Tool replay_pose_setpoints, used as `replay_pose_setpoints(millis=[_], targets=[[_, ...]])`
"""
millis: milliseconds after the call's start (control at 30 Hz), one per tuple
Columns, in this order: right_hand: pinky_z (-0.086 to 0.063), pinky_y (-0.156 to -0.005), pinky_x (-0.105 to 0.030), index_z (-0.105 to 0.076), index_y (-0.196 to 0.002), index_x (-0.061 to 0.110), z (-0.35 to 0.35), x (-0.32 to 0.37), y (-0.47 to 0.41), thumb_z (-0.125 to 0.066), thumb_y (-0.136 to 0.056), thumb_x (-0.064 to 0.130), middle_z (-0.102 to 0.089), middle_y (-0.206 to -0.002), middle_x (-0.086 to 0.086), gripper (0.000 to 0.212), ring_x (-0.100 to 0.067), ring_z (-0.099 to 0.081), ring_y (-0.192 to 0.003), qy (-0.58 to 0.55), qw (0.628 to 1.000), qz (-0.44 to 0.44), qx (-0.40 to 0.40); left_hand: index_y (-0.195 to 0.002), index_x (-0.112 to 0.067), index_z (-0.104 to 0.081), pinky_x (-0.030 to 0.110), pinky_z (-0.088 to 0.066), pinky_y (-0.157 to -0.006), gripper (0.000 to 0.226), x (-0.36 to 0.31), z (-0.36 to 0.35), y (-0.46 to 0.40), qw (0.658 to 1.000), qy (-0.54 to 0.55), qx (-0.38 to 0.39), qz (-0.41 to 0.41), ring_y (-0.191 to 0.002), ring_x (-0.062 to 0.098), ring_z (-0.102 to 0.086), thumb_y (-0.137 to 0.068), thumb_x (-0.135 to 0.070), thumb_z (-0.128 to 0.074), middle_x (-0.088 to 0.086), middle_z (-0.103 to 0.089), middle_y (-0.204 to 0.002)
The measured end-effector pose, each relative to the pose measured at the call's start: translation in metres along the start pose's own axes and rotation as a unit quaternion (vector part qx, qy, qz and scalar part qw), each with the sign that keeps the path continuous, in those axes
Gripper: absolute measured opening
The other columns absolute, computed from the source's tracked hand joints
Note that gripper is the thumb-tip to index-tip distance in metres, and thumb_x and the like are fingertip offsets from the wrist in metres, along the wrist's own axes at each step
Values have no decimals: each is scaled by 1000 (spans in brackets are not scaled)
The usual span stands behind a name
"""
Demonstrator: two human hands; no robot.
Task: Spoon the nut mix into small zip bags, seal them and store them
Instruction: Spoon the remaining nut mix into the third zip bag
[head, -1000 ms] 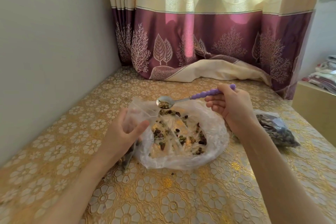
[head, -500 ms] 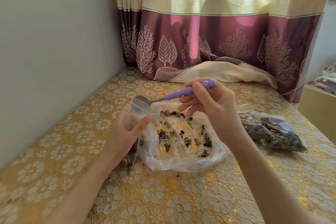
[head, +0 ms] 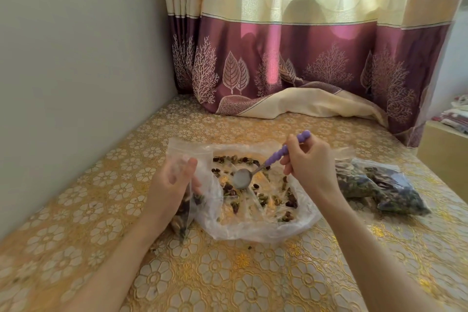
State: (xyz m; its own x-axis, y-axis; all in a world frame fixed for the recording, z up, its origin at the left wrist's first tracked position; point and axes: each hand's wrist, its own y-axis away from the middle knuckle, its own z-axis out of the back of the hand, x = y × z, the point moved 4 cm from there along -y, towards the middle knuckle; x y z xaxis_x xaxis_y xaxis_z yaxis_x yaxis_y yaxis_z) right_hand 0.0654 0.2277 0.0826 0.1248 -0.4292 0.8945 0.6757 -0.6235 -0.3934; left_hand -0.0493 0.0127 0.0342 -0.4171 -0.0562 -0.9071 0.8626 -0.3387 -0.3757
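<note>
A large clear plastic bag [head: 255, 228] lies spread open on the table with the nut mix [head: 263, 197] scattered across it. My left hand [head: 172, 185] grips a small zip bag [head: 184, 159] upright at the big bag's left edge; nuts show in its lower part. My right hand [head: 311, 167] holds a spoon [head: 268, 162] by its purple beaded handle. The metal bowl of the spoon points down over the nut mix and looks empty. Two filled zip bags [head: 379, 185] lie to the right.
A grey wall [head: 76, 83] runs along the left. A purple and cream curtain [head: 304, 63] hangs at the back and pools on the gold floral tablecloth [head: 228, 273]. A low cabinet [head: 445, 159] with folded cloth stands at the right.
The spoon went from carrying nuts to the small bag's mouth, then swung back right and down over the nut mix, now empty. My left hand kept holding the small bag.
</note>
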Motion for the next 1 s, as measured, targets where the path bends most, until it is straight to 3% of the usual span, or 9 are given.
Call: replay_pose_setpoints(millis=[67,167,400,567,733,933,1000], targets=[[-47,-50,-29,-56,-75,2,1,-1,-1,-44,-98,15,-71,-60,-2,29,-20,-60,-50,8,1000,1,-5,-89,-6,-58,22,-48,-56,50,-1,-1,0,1000,1,9,2,-45,12,-52,-80,-54,-46,2,-63,-59],[-46,-50,-29,-56,-73,6,1,-3,-2,-43,-97,16,-71,-60,-2,29,-19,-58,-49,21,1000,-8,4,-91,-10,-58,29,-47,-55,48,0,-1,1,1000,4,12,14,-42,7,-49,-79,-55,-45,-1,-60,-56],[-38,-40,-14,-56,-65,6,-10,0,3,-42,-98,10,-71,-59,-5,36,-8,-53,-40,-16,998,-16,56,-84,-12,-56,11,-39,-45,41,2,-2,0,1000,-9,9,8,-36,0,-43,-83,-52,-44,-9,-56,-46],[-37,-35,-16,-58,-63,1,-13,-12,4,-41,-95,5,-65,-49,-4,36,-8,-50,-38,-72,987,-130,67,-80,-16,-54,6,-34,-41,35,3,-3,0,1000,-7,0,5,-33,-2,-41,-83,-49,-44,-11,-53,-42],[-41,-37,-17,-63,-59,-2,-30,-27,13,-41,-94,4,-66,-51,-9,42,-10,-52,-38,-137,957,-237,97,-80,-16,-55,8,-36,-41,36,4,-3,0,1000,-2,3,10,-34,-1,-42,-83,-51,-43,-10,-53,-42],[-46,-39,-15,-65,-54,1,-29,-35,13,-40,-95,3,-67,-52,-10,47,-9,-57,-39,-164,945,-278,63,-88,-12,-59,8,-35,-41,46,3,-3,0,1000,-7,8,6,-34,0,-42,-80,-54,-42,-10,-52,-41],[-48,-39,-14,-67,-43,6,-27,-38,13,-40,-95,4,-66,-51,-9,58,-9,-58,-39,-164,942,-288,53,-86,-9,-59,8,-35,-41,48,4,-3,0,1000,-8,8,6,-33,-1,-41,-80,-54,-41,-10,-51,-41]])
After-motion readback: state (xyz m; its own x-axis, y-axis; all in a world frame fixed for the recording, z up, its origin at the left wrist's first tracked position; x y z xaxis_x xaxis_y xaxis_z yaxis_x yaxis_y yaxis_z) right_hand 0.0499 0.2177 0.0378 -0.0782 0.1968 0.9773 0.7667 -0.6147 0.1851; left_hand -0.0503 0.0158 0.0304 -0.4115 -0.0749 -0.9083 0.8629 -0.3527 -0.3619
